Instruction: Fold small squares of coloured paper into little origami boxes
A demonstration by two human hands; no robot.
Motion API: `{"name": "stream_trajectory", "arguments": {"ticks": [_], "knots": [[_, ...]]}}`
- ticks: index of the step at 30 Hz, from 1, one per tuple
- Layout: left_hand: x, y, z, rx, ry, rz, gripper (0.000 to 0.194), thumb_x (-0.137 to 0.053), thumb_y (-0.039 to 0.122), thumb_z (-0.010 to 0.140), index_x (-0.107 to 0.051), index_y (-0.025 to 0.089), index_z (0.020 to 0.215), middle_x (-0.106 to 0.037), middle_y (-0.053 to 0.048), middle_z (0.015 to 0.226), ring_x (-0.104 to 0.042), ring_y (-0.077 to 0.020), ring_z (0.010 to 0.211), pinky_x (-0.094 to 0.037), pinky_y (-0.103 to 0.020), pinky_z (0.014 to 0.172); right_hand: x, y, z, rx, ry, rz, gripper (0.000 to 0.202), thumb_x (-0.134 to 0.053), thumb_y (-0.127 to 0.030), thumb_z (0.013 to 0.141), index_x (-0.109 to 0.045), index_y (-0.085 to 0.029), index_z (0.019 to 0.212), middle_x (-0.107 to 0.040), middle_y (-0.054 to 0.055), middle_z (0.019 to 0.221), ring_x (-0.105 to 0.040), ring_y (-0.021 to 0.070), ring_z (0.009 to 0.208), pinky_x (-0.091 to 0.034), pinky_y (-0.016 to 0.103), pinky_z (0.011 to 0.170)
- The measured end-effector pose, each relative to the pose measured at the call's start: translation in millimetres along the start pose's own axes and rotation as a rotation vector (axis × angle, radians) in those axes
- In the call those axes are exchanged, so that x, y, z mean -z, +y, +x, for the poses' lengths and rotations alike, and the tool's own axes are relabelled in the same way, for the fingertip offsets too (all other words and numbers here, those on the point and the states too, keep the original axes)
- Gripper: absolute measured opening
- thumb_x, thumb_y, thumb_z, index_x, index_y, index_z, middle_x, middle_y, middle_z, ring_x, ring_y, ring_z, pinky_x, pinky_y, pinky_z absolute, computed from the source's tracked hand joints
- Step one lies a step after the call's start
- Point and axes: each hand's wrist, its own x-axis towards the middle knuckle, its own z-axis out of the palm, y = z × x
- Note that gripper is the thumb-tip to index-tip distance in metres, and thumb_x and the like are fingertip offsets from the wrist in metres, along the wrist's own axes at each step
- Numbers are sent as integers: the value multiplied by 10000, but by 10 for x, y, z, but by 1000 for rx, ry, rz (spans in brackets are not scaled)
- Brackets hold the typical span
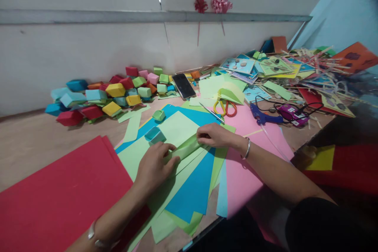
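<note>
A folded strip of light green paper (186,147) stretches between my two hands, above a fanned stack of coloured sheets. My left hand (155,162) pinches its left end between thumb and fingers. At the other end, my right hand (215,135) has its fingers closed on the strip. Just beyond my left hand sit a small open blue paper box (155,136) and a smaller green paper box (158,115). Under the strip lie pale green sheets (177,126) and blue sheets (193,189).
Red sheets (67,197) lie at left, pink sheets (242,165) at right. Past my right hand are a pen (212,113), scissors (225,108) and a blue glue gun (264,116) with cable. Folded paper boxes (116,90), a phone (183,86) and piled cards (274,66) line the back.
</note>
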Motion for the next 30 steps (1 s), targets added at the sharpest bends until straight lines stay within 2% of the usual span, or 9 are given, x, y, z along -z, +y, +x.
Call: {"name": "stream_trajectory", "arguments": {"ticks": [3,5,8,11,13,15,18,23,30], "knots": [[19,-2,7,18,-21,-92,238,-520,380,815,-673,204,864,-651,-50,802,-609,-224,753,-456,-330,658,-3,18,5,105,85,8,88,-633,-144,848,-646,-161,763,-621,40,836,-551,158,809,-396,268,719],[10,-20,3,19,-1,-120,261,-520,366,822,-676,207,958,-685,-56,871,-629,-229,794,-481,-336,692,-2,30,7,161,144,-6,71,-665,-135,828,-666,-164,763,-620,67,936,-564,180,900,-429,301,791],[-9,-35,-22,-78,132,-7,322,-549,344,842,-680,204,1102,-693,-112,1055,-620,-282,963,-492,-401,826,1,56,7,152,183,-60,66,-707,-138,810,-688,-164,753,-608,70,934,-563,189,901,-438,326,805],[-16,-8,-74,-214,261,187,249,-535,317,890,-731,205,993,-652,-161,1201,-561,-346,1096,-441,-471,915,12,77,3,161,118,-124,73,-701,-141,825,-701,-164,755,-612,61,860,-560,184,848,-425,313,751],[-25,20,-115,-246,208,243,257,-496,280,913,-733,207,846,-686,-141,1075,-594,-316,973,-445,-426,816,17,73,-2,225,39,-143,79,-688,-115,825,-701,-169,768,-642,65,887,-571,180,857,-428,304,754],[-47,42,-149,-225,89,213,292,-462,247,925,-703,205,765,-686,-95,899,-601,-247,790,-415,-354,676,8,54,-7,304,-18,-143,58,-697,-118,824,-705,-175,824,-671,74,961,-586,184,918,-441,302,797],[-72,62,-173,-146,-19,119,293,-431,256,940,-686,202,806,-671,-58,859,-595,-193,717,-369,-306,601,-40,7,-5,356,-54,-136,40,-673,-158,874,-702,-174,897,-690,84,1020,-593,186,971,-445,295,818],[13,114,-133,-26,-111,136,361,-387,371,962,-671,204,817,-675,-65,849,-610,-217,756,-343,-298,588,-104,-49,23,232,-40,-156,147,-589,-163,930,-655,-156,798,-666,63,852,-563,168,829,-398,277,720],[118,166,-64,111,-159,266,348,-396,359,943,-583,212,688,-620,-74,714,-573,-230,646,-217,-300,510,-149,-93,43,30,21,-89,153,-595,-187,926,-587,-159,776,-597,33,792,-506,146,766,-312,258,650]]}}
